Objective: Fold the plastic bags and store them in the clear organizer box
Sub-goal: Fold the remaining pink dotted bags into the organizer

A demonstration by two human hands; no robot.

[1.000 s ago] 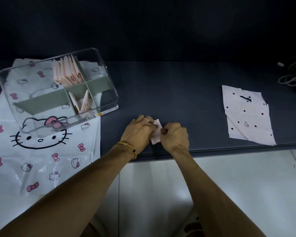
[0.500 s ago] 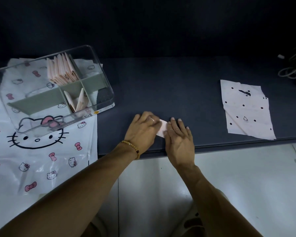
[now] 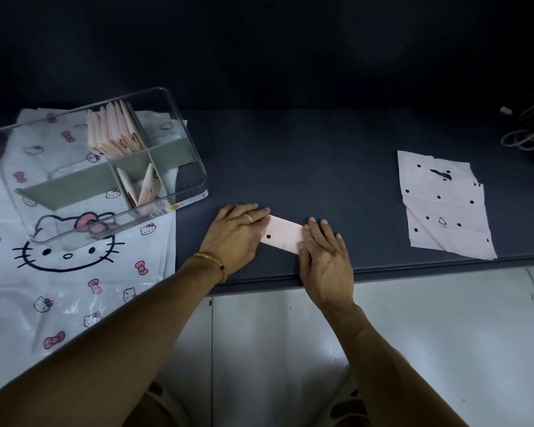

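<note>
**Both hands flat on a folded strip**

Left hand (image 3: 235,234) and right hand (image 3: 324,253) lie flat, fingers straight and close together, each pressing one end of a pale pink folded strip (image 3: 285,237) on the dark table (image 3: 305,167), near its front edge. Clear box (image 3: 184,135) sits left on a cartoon-cat bag (image 3: 65,272); folded bags (image 3: 114,131) stand in its far compartment, a few more (image 3: 142,188) in the near middle one. Unfolded dotted bag (image 3: 443,208) lies well right.
</note>
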